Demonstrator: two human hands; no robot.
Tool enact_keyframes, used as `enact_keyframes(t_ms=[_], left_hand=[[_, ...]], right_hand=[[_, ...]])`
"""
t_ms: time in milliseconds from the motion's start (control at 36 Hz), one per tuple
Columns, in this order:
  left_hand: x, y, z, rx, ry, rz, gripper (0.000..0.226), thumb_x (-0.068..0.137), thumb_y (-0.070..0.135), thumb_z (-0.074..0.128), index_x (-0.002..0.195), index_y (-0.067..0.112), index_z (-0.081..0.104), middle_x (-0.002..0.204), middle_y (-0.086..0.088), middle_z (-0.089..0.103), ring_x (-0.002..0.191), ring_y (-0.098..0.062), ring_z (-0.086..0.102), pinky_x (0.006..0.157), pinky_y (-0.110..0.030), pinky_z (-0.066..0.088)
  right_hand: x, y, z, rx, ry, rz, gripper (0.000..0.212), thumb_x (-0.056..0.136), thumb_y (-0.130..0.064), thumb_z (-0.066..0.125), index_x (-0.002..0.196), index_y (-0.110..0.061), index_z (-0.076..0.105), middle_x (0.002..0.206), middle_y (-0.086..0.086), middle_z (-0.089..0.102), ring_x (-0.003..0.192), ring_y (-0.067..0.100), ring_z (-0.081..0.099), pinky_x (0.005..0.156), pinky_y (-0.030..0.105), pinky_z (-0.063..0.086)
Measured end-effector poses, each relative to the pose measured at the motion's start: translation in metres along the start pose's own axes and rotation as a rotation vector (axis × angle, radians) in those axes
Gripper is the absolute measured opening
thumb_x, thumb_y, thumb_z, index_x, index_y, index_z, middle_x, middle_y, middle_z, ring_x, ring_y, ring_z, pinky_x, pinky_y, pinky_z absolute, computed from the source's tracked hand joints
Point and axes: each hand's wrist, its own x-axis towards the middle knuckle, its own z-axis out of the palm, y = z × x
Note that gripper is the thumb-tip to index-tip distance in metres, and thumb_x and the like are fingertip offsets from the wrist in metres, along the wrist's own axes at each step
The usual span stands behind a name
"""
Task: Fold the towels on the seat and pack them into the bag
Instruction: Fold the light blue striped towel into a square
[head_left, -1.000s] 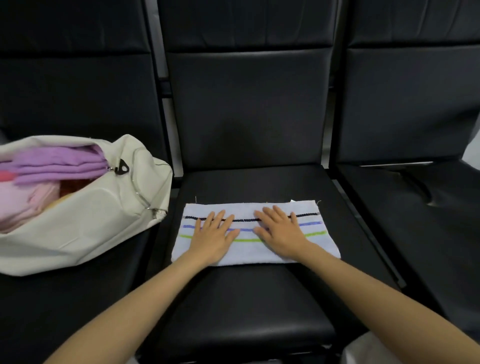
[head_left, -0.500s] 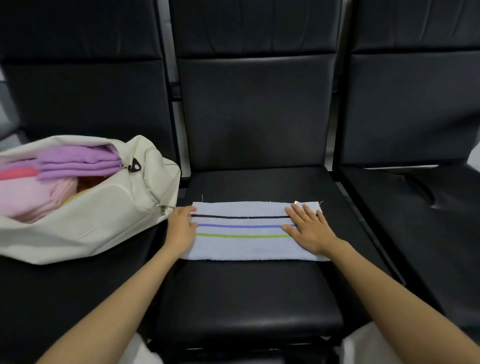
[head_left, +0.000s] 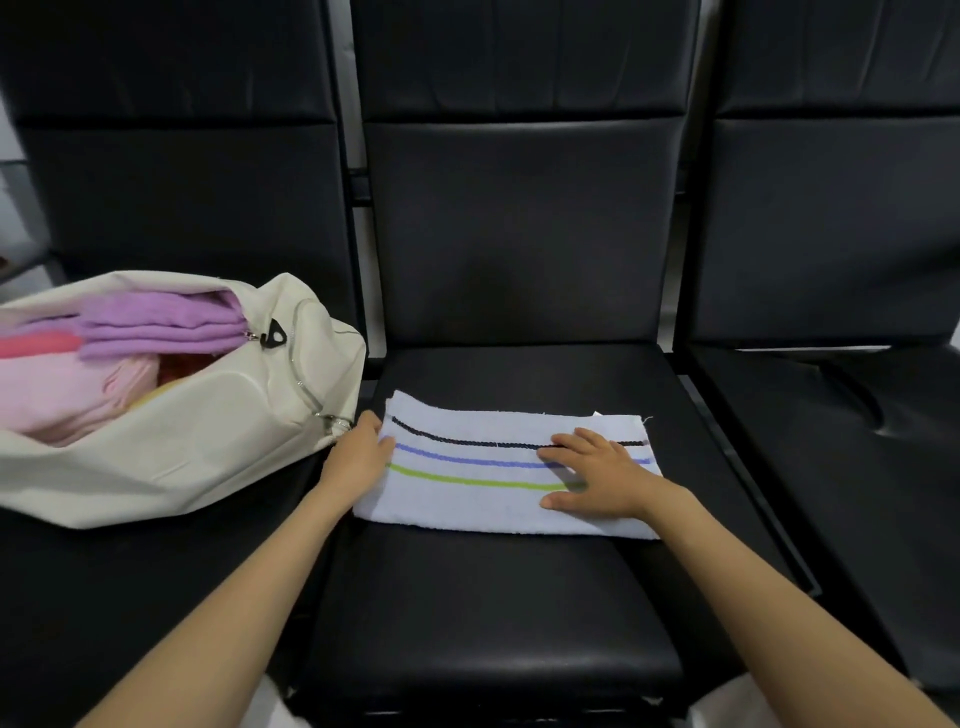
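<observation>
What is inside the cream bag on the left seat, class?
Inside the cream bag: folded purple towels on top, a coral-red towel at the left edge, pale pink towels below, an orange cloth glimpsed beside them. The bag's front wall hides whatever lies deeper.

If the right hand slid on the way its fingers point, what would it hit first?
Only more towel under the right hand at first; past its far left corner, probably the bag, though depth is unclear.

Black chair (head_left: 831, 234) (right, creased cushion)
</observation>
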Motion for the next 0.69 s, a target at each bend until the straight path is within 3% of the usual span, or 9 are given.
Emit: enact_keyframes(t_ms=[56,111,194,306,389,472,556,639,694], left_hand=[[-0.004,0.007,-0.009,-0.089,-0.004,0.042,0.019,0.096,0.018,0.053,0.112,0.011,0.044,0.091,-0.002,0.053,0.092,-0.024,0.054,0.074,-0.034,0.040],[-0.007,0.016,-0.022,-0.122,-0.031,0.123,0.043,0.095,0.014,0.056,0.135,0.020,0.041,0.112,-0.003,0.055,0.106,-0.020,0.053,0.087,-0.031,0.040],[-0.010,0.036,-0.037,-0.088,-0.095,0.237,0.041,0.094,0.010,0.056,0.132,0.025,0.056,0.132,-0.003,0.056,0.124,-0.019,0.049,0.102,-0.029,0.036],[-0.020,0.086,-0.036,-0.021,-0.144,0.317,0.038,0.090,0.011,0.059,0.125,0.024,0.063,0.129,-0.007,0.060,0.116,-0.022,0.055,0.090,-0.023,0.039],[-0.030,0.120,-0.021,0.013,-0.207,0.349,0.047,0.088,0.012,0.059,0.132,0.026,0.058,0.131,-0.007,0.057,0.104,-0.020,0.059,0.070,-0.016,0.041],[-0.037,0.141,0.003,-0.031,-0.292,0.363,0.052,0.086,0.010,0.059,0.136,0.024,0.053,0.135,-0.005,0.051,0.092,-0.014,0.057,0.058,-0.013,0.040],[-0.044,0.154,0.031,0.000,-0.348,0.355,0.055,0.086,0.008,0.058,0.139,0.021,0.051,0.138,-0.007,0.050,0.103,-0.019,0.059,0.062,-0.014,0.042],[-0.050,0.163,0.053,-0.001,-0.387,0.348,0.055,0.086,0.004,0.056,0.139,0.018,0.050,0.136,-0.010,0.051,0.087,-0.018,0.061,0.050,-0.009,0.040],[-0.053,0.163,0.066,-0.035,-0.424,0.330,0.054,0.087,0.003,0.055,0.139,0.015,0.049,0.128,-0.012,0.056,0.075,-0.015,0.062,0.050,-0.009,0.041]], right_hand=[[0.001,-0.007,0.000,-0.021,-0.011,-0.001,0.070,0.089,-0.062,0.050,0.149,-0.040,0.024,0.160,-0.010,0.011,0.148,0.016,0.000,0.119,0.044,0.003],[0.003,-0.017,0.003,-0.056,0.002,-0.007,0.069,0.090,-0.063,0.047,0.150,-0.039,0.022,0.160,-0.010,0.010,0.148,0.017,0.002,0.119,0.045,0.005],[0.008,-0.034,0.011,-0.108,0.040,-0.033,0.069,0.091,-0.065,0.043,0.150,-0.038,0.021,0.160,-0.008,0.010,0.148,0.018,0.004,0.118,0.046,0.007],[0.012,-0.048,0.012,-0.027,0.048,-0.091,0.068,0.090,-0.059,0.051,0.149,-0.033,0.028,0.158,-0.006,0.017,0.147,0.018,0.007,0.118,0.041,0.011],[0.016,-0.039,0.002,0.183,0.110,-0.005,0.060,0.090,-0.043,0.060,0.143,-0.023,0.041,0.149,0.002,0.037,0.138,0.021,0.029,0.112,0.035,0.028],[0.014,-0.015,-0.015,0.295,0.226,0.208,0.040,0.094,-0.027,0.056,0.132,-0.016,0.053,0.129,0.008,0.056,0.112,0.022,0.055,0.090,0.028,0.044],[0.009,0.008,-0.023,0.387,0.208,0.391,0.029,0.095,-0.018,0.051,0.123,-0.017,0.057,0.115,0.007,0.062,0.089,0.018,0.060,0.069,0.027,0.047],[0.010,0.024,-0.020,0.671,0.202,0.449,0.025,0.094,-0.008,0.049,0.116,-0.009,0.060,0.101,0.009,0.067,0.088,0.020,0.066,0.083,0.033,0.055],[0.007,0.027,-0.020,0.823,0.209,0.448,0.022,0.096,-0.004,0.046,0.113,-0.007,0.059,0.092,0.010,0.068,0.085,0.021,0.067,0.084,0.034,0.056]])
